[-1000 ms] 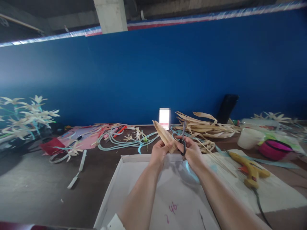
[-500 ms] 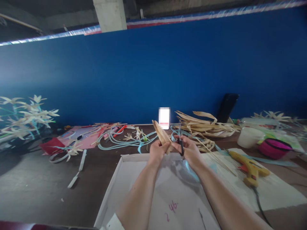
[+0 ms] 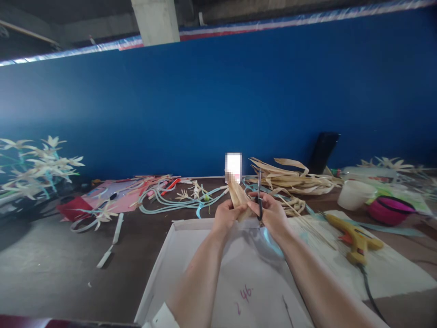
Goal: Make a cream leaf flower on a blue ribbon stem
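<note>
A folded tan dried husk [image 3: 238,195] stands nearly upright between my hands, over the far edge of the white box lid [image 3: 186,255]. My left hand [image 3: 224,219] is closed on the lower left of the husk. In my right hand [image 3: 274,217] are black-handled scissors [image 3: 260,202], blades pointing up and away. The right thumb and fingertips also touch the husk's lower right side. The scissor blades are apart from the husk. Just beyond my right hand lies a pile of dried husks [image 3: 297,183].
A yellow glue gun [image 3: 358,241] rests on white paper at right, near a white cup [image 3: 357,195] and a magenta bowl [image 3: 391,211]. Pale blue tubing [image 3: 164,209] coils at centre left. White flowers [image 3: 51,168] stand far left. A blue panel [image 3: 218,105] closes the back.
The husk has turned from leaning left to nearly upright, its top moving right. My left hand has shifted slightly right. The scissors remain in my right hand, moved slightly right.
</note>
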`<action>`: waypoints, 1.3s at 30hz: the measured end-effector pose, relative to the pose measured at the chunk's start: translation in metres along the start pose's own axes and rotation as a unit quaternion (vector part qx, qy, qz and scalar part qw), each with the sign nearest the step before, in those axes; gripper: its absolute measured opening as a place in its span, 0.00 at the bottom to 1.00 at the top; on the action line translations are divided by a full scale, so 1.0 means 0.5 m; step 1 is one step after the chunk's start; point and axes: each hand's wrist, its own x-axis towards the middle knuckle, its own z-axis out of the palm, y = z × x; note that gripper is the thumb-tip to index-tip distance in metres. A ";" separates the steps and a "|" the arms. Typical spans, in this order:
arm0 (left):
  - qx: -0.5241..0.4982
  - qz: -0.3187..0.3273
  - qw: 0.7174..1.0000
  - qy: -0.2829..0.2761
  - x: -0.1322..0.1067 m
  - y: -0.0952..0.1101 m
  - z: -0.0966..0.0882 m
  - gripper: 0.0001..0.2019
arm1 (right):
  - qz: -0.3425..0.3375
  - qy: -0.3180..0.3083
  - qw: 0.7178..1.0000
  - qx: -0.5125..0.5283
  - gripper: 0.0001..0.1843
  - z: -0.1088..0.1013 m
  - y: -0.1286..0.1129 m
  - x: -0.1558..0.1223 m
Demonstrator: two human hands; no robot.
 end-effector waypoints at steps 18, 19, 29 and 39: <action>0.062 0.022 0.996 0.055 0.004 -0.002 -0.003 0.20 | -0.017 0.023 1.000 -0.010 0.24 0.004 0.002 0.002; 0.067 0.028 0.995 0.062 0.003 -0.001 -0.002 0.21 | -0.018 0.021 1.000 -0.008 0.24 0.004 0.003 0.002; 0.033 0.020 0.996 0.083 0.005 0.001 -0.001 0.21 | -0.006 -0.003 1.000 0.005 0.27 0.004 0.015 0.005; 0.063 -0.010 0.998 0.008 -0.008 0.005 -0.001 0.20 | 0.005 0.002 1.000 0.000 0.28 -0.005 0.008 0.005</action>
